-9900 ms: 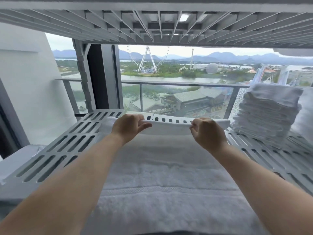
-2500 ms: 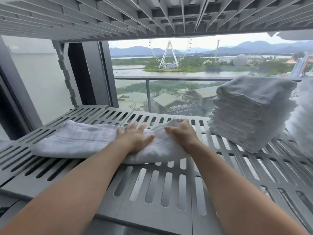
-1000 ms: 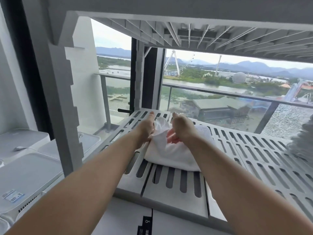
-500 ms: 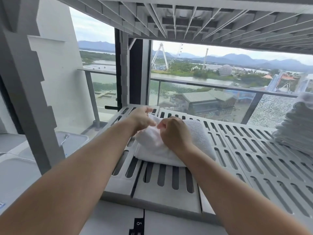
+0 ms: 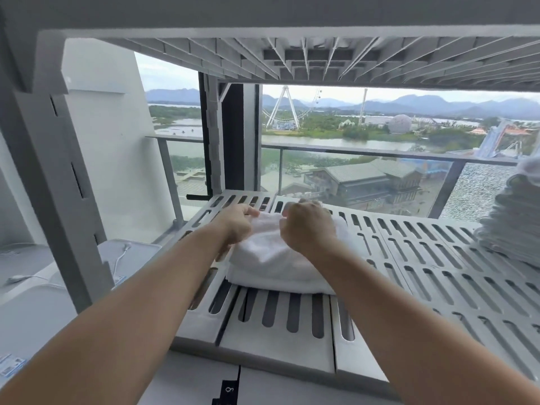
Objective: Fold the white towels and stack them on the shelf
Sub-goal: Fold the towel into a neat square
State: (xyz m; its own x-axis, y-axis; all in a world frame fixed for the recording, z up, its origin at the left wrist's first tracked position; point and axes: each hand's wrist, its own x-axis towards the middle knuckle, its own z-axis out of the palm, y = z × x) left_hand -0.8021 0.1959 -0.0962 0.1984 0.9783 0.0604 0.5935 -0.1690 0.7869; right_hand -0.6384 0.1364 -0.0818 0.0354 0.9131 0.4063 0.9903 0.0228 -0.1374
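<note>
The folded white towel (image 5: 271,264) lies on the slotted shelf (image 5: 423,287), well left of the stack of folded towels (image 5: 514,223), which the same shelf bears. The left hand (image 5: 238,222) and right hand (image 5: 306,226) both pinch its far edge, fingers curled. Best to square the corners, then lift it level onto that stack

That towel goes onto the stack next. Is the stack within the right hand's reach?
Probably yes: only bare shelf lies between the right hand and the stack, though that hand grips the towel.
</note>
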